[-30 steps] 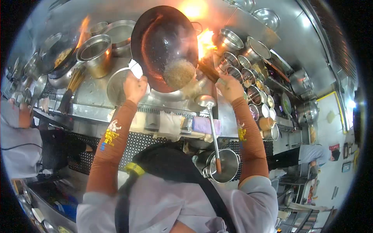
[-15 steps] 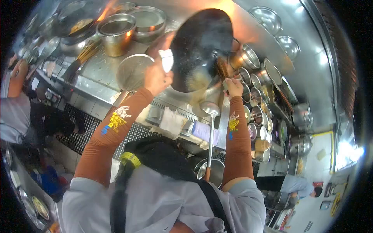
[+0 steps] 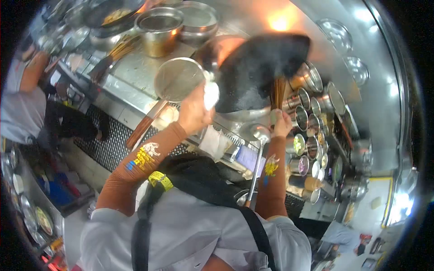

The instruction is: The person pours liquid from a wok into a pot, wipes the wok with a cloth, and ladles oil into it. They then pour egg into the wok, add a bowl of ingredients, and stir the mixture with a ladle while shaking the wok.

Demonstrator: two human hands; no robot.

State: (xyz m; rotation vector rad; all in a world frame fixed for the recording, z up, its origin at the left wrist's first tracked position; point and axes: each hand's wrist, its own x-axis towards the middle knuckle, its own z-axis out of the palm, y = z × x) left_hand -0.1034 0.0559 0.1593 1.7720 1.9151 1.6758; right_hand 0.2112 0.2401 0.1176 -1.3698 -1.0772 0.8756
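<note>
One slip of the cloth (image 3: 211, 95) may drop the tilted wok (image 3: 253, 72): the left hand (image 3: 195, 113) grips this cloth, and the right hand (image 3: 282, 124) grips the brush (image 3: 277, 92).

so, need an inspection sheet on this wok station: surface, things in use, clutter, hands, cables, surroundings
Surface: steel counter, wet-looking sheen; folded purple cloth at front edge
Things in use: dark wok tilted; bamboo brush at its right side
Clutter: strainer, handle jutting over counter edge; ladle beside right forearm; metal pot behind; ingredient containers grouped at right
Left hand: closed around white cloth, by the wok's near-left rim
Right hand: closed on the brush's near end
Cables: nothing seen
Surroundings: flame glow behind wok; co-worker at left, another person far right; perforated dark mat on floor
</note>
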